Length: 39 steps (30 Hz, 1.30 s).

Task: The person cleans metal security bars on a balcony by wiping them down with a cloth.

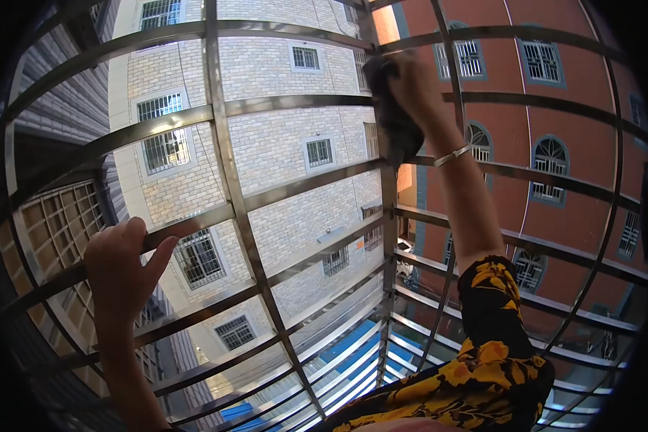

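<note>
My left hand (126,263) is closed around a horizontal metal bar (194,219) of the window grille, its thumb lying along the near side. Higher up and to the right, my right hand (414,86) grips a dark cloth (399,122). The cloth is pressed against the upright corner post (388,187) of the grille and hangs down over it. Part of the post is hidden behind the cloth. A bracelet (452,155) circles the right wrist.
Metal bars enclose the space in front and on both sides. Beyond them stand a pale brick building (281,137) and a red building (511,137) with barred windows. Blue roofing (349,349) lies far below. A black sleeve with yellow flowers (482,360) covers my right upper arm.
</note>
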Tool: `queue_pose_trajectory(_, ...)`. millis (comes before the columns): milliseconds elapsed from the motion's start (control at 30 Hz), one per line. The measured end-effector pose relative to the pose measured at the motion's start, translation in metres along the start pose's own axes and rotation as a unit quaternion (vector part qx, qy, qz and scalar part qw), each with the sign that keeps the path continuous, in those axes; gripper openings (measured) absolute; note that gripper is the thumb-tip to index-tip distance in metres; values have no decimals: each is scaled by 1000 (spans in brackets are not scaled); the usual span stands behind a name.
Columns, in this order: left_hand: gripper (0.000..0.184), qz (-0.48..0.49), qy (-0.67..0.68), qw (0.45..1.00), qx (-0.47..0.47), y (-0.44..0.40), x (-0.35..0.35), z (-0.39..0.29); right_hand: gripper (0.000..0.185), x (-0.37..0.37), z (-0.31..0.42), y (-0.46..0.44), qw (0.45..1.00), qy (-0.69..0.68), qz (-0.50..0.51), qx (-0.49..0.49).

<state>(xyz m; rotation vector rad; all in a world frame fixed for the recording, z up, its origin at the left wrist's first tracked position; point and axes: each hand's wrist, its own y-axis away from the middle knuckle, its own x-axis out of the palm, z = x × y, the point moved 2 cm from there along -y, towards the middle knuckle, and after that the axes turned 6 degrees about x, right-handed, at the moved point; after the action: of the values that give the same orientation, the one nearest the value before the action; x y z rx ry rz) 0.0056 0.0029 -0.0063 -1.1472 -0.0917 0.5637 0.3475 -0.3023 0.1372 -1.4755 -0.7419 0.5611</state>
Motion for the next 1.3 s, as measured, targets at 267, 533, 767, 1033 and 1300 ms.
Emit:
queue_pose_trajectory(267, 41, 15, -53, 998, 5, -1, 0, -3, 29, -5, 27, -120, 961, 73, -90, -250)
queue_pose_trajectory(533, 44, 21, -60, 998, 4, 5, 6, 3, 35, 75, -8, -139, 951, 233, 40, -198)
queue_pose_trajectory(767, 45, -17, -92, 995, 33, 6, 8, 1, 25, 56, 2, -129, 925, 260, 241, -137)
queue_pose_trajectory(1033, 44, 5, -90, 995, 33, 6, 11, 3, 28, 79, -11, -148, 942, 234, 132, -202)
queue_pose_trajectory(1300, 44, 0, -89, 995, 34, 9, 17, 6, 19, 56, 10, -159, 909, 269, 274, -160)
